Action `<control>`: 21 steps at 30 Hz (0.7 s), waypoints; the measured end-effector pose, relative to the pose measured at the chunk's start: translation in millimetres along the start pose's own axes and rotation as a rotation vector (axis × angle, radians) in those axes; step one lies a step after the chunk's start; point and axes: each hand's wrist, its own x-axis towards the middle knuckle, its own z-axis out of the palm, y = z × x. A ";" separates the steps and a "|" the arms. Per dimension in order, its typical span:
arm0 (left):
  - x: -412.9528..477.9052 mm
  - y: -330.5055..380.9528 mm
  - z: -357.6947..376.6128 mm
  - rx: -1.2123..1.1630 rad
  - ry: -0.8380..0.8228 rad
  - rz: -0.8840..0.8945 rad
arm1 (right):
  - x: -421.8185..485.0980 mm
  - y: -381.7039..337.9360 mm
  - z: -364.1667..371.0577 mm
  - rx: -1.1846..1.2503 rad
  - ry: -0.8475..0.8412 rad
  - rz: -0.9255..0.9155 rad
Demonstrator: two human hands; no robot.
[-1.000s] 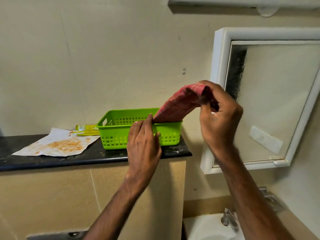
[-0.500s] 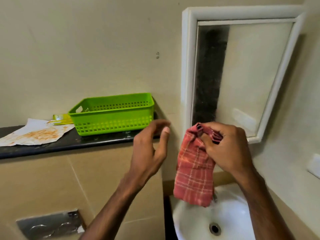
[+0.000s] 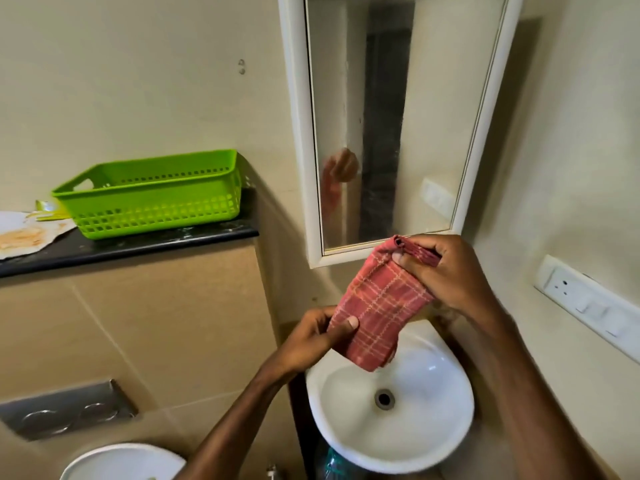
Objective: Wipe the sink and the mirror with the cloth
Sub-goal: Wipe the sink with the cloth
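A red checked cloth (image 3: 377, 311) hangs folded above the small white sink (image 3: 436, 431). My right hand (image 3: 446, 271) grips its upper end just below the mirror's lower frame. My left hand (image 3: 311, 337) pinches the cloth's lower left edge between thumb and fingers. The white-framed mirror (image 3: 398, 126) hangs on the wall directly above the sink and shows a dim reflection of a hand and the cloth. The sink's drain (image 3: 384, 398) is uncovered; its tap is hidden behind my right arm.
A green plastic basket (image 3: 152, 195) stands on a black ledge (image 3: 138, 245) at left, beside a stained paper (image 3: 24, 237). A switch panel (image 3: 588, 303) is on the right wall. A steel flush plate (image 3: 65, 410) and a white toilet rim (image 3: 121, 462) sit at lower left.
The view has dropped toward the sink. My right hand carried the cloth out of the basket and down in front of the mirror. My left hand came across and took hold of its lower edge.
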 end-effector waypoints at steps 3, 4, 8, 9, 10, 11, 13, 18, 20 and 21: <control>0.4 -11.4 12.8 -0.017 0.095 -0.080 | -9.1 20.7 12.1 -0.124 0.057 0.094; 0.7 -17.0 16.5 -0.027 0.124 -0.117 | -15.1 24.1 19.4 -0.162 0.064 0.116; 3.3 -37.3 29.0 -0.064 0.223 -0.275 | -53.1 22.2 68.4 -0.231 -0.025 0.063; 3.4 -41.1 30.7 -0.084 0.240 -0.314 | -65.7 20.5 84.4 -0.238 -0.077 0.048; 3.0 -44.6 31.4 -0.107 0.258 -0.353 | -78.1 19.4 99.3 -0.245 -0.128 0.038; 1.5 -47.7 30.5 -0.125 0.266 -0.389 | -89.2 20.2 113.5 -0.248 -0.171 0.037; -1.8 -55.2 24.9 -0.122 0.267 -0.449 | -104.1 27.1 134.8 -0.237 -0.215 0.055; -7.6 -85.9 1.2 -0.164 0.285 -0.615 | -116.4 44.4 163.1 -0.215 -0.233 0.132; -7.5 -92.9 -5.0 -0.194 0.287 -0.648 | -124.6 48.1 180.4 -0.184 -0.282 0.131; -6.5 -96.2 -7.7 -0.218 0.283 -0.666 | -128.3 51.3 189.3 -0.168 -0.310 0.135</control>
